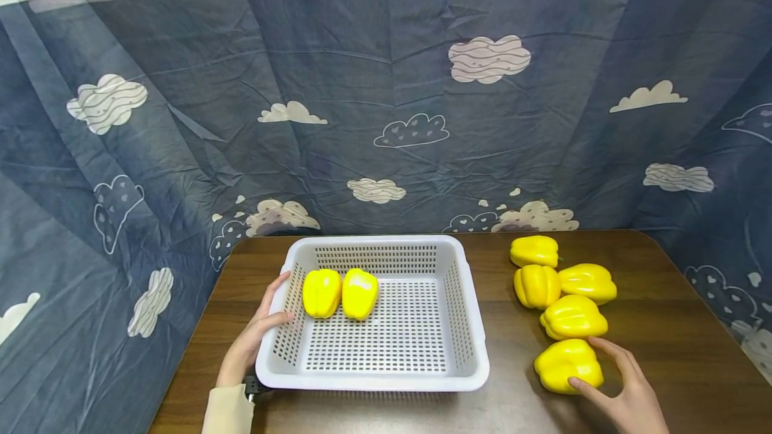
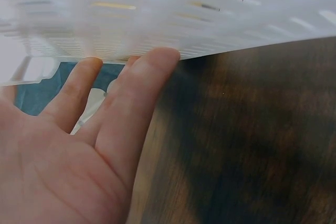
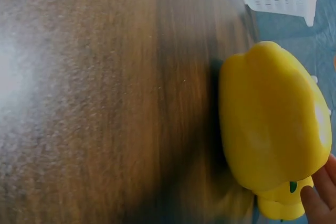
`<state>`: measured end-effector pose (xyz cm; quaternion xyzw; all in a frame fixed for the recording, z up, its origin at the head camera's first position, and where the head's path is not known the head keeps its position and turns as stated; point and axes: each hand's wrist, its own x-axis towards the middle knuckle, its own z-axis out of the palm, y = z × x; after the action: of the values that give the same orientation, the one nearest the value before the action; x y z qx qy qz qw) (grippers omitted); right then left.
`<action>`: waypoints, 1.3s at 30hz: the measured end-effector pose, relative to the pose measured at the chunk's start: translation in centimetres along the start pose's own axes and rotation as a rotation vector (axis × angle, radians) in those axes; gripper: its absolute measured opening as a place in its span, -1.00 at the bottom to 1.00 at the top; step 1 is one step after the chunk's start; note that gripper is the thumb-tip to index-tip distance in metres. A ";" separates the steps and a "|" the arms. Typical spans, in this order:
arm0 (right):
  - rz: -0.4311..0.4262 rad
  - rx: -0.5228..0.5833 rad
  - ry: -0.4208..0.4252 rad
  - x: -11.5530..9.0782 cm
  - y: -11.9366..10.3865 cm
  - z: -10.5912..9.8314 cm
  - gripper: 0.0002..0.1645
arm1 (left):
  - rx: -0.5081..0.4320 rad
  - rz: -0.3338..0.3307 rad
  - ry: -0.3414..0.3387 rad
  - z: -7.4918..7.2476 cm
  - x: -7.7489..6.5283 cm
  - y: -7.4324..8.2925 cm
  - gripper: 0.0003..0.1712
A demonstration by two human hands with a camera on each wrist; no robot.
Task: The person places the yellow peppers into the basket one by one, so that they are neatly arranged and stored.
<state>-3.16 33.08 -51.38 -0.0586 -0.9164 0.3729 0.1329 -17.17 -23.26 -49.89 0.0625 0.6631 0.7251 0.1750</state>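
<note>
Far left there's dark blue cloth (image 1: 48, 220) with pale clouds printed on it, and it runs right along behind the table (image 1: 675, 327) too. The table's dark brown wood grain, fwiw.

Next up, a cream sleeve (image 1: 229, 410) with a black strap (image 1: 256, 387) at the wrist, and then the person's left hand (image 1: 253, 337). It's got the left side of a white plastic basket (image 1: 374, 382): thumb hooked over the rim, other fingers spread against the outside. The left wrist view shows those fingers up against the slotted plastic, pretty straight.

The basket sits flat on the table, slots all over its walls and bottom. Inside, over on the left half, two yellow bell peppers lie side by side, the left pepper (image 1: 321, 293) and its neighbor (image 1: 360, 294). They're so close I can't tell if they actually touch.

Then a strip of bare table, and a bunch of the same yellow peppers on the right. The back pepper (image 1: 535, 251) lies sideways, with a blocky pepper (image 1: 537, 286) just in front and another pepper (image 1: 588, 283) right beside that one. A fourth pepper (image 1: 573, 317) is a bit nearer, then comes the front pepper (image 1: 569, 366).

Last is the right hand (image 1: 627, 387), which has that front one between thumb and fingers, thumb on the near side, a fingertip at the far right edge. Can't really tell if it's off the wood at all.
</note>
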 end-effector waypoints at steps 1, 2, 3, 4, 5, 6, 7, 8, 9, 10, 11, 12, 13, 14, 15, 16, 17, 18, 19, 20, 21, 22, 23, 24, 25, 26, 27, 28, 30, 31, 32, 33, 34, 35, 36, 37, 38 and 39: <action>0.006 -0.006 -0.004 -0.1 0.0 -0.1 -0.13 | -0.001 0.001 -0.001 0.0 0.0 0.0 -0.10; 0.017 -0.016 -0.011 -0.1 0.0 -0.2 -0.13 | -0.001 0.001 0.000 0.0 0.0 0.0 -0.10; 0.033 -0.023 -0.021 -0.1 0.0 -0.3 -0.12 | -0.001 0.000 -0.001 0.0 0.0 0.0 -0.10; 0.055 -0.031 -0.037 -0.1 0.0 -0.4 -0.12 | -0.001 0.000 -0.001 0.0 0.0 0.1 -0.10; 0.075 -0.037 -0.054 -0.1 0.0 -0.5 -0.11 | -0.001 0.000 -0.001 0.0 0.0 0.1 -0.10; 0.095 -0.044 -0.071 0.0 -0.1 -0.5 -0.10 | -0.001 0.001 -0.002 0.0 0.0 0.1 -0.10; 0.111 -0.049 -0.088 0.0 -0.2 -0.5 -0.09 | -0.002 0.001 -0.002 0.0 0.0 0.0 -0.10; 0.124 -0.052 -0.103 0.1 -0.3 -0.5 -0.08 | -0.002 0.000 -0.001 -0.1 0.0 0.0 -0.10; 0.130 -0.052 -0.116 0.1 -0.4 -0.5 -0.07 | -0.003 0.001 -0.003 -0.1 0.0 0.0 -0.10; 0.131 -0.050 -0.128 0.2 -0.5 -0.4 -0.06 | -0.003 0.002 -0.003 -0.1 0.0 0.0 -0.10; 0.118 -0.042 -0.127 0.2 -0.6 -0.3 -0.06 | -0.002 0.003 -0.003 -0.1 0.0 0.0 -0.10; 0.100 -0.035 -0.125 0.2 -0.6 -0.2 -0.06 | -0.001 0.005 -0.004 -0.1 0.0 0.0 -0.10; 0.078 -0.029 -0.119 0.2 -0.7 0.0 -0.05 | 0.000 0.006 -0.004 -0.1 0.1 0.0 -0.10; 0.056 -0.023 -0.115 0.2 -0.8 0.2 -0.05 | 0.002 0.007 -0.004 -0.1 0.1 0.0 -0.10; 0.028 -0.014 -0.108 0.3 -0.9 0.4 -0.04 | 0.002 0.007 -0.003 -0.1 0.1 0.0 -0.10; 0.002 -0.012 -0.102 0.3 -0.9 0.5 -0.02 | 0.005 0.007 -0.002 -0.1 0.1 -0.1 -0.10; -0.026 -0.008 -0.096 0.3 -0.9 0.7 0.00 | 0.005 0.007 0.000 -0.1 0.1 -0.1 -0.10; -0.048 -0.006 -0.096 0.3 -1.0 0.9 0.02 | 0.004 0.008 0.000 -0.1 0.1 -0.1 -0.10; -0.068 -0.005 -0.097 0.3 -1.0 1.1 0.05 | 0.005 0.005 0.003 -0.1 0.1 -0.1 -0.10; -0.085 -0.005 -0.101 0.4 -1.0 1.2 0.07 | 0.005 0.005 0.003 -0.1 0.1 -0.1 -0.10; -0.106 -0.008 -0.098 0.4 -1.1 1.4 0.09 | 0.006 0.006 0.002 -0.1 0.1 -0.1 -0.10; -0.123 -0.013 -0.102 0.5 -1.1 1.5 0.10 | 0.008 0.004 0.007 -0.1 0.1 -0.1 -0.10; -0.144 -0.013 -0.100 0.5 -1.2 1.6 0.12 | 0.009 0.003 0.007 -0.1 0.1 -0.1 -0.10; -0.162 -0.016 -0.097 0.6 -1.2 1.8 0.13 | 0.010 0.003 0.007 -0.1 0.1 -0.1 -0.10; -0.178 -0.019 -0.095 0.7 -1.2 1.9 0.14 | 0.012 0.003 0.006 -0.1 0.1 -0.1 -0.10; -0.194 -0.021 -0.091 0.7 -1.2 2.0 0.15 | 0.009 0.004 0.004 -0.1 0.1 0.0 -0.10; -0.208 -0.020 -0.088 0.8 -1.2 2.1 0.16 | 0.010 0.004 0.004 -0.1 0.1 0.0 -0.10; -0.218 -0.015 -0.090 0.9 -1.2 2.1 0.17 | 0.009 0.002 0.005 -0.1 0.1 0.0 -0.10; -0.231 -0.015 -0.093 1.0 -1.2 2.2 0.19 | 0.010 0.004 0.001 0.0 0.1 0.1 -0.10; -0.238 -0.013 -0.094 1.1 -1.2 2.3 0.19 | 0.008 0.005 0.001 0.0 0.1 0.1 -0.10; -0.243 -0.011 -0.095 1.1 -1.2 2.3 0.20 | 0.009 0.003 0.003 0.0 0.1 0.1 -0.10; -0.245 -0.011 -0.098 1.2 -1.3 2.3 0.20 | 0.011 0.003 0.005 0.0 0.1 0.1 -0.11; -0.250 -0.012 -0.097 1.2 -1.3 2.4 0.20 | 0.010 0.003 0.005 0.0 0.1 0.1 -0.11; -0.256 -0.015 -0.093 1.3 -1.3 2.4 0.20 | 0.010 0.002 0.007 0.0 0.1 0.1 -0.10; -0.262 -0.015 -0.090 1.3 -1.3 2.4 0.20 | 0.009 0.003 0.007 0.0 0.1 0.1 -0.10; -0.267 -0.018 -0.084 1.4 -1.4 2.4 0.20 | 0.009 0.002 0.007 0.0 0.1 0.1 -0.10; -0.271 -0.019 -0.079 1.5 -1.4 2.4 0.19 | 0.010 0.001 0.007 0.0 0.1 0.1 -0.10; -0.274 -0.023 -0.074 1.6 -1.5 2.3 0.19 | 0.009 0.002 0.006 0.0 0.1 0.0 -0.10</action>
<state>-5.35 30.76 -51.63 0.0796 -0.9244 0.3424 0.1478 -17.26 -23.20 -49.85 0.0617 0.6668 0.7225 0.1720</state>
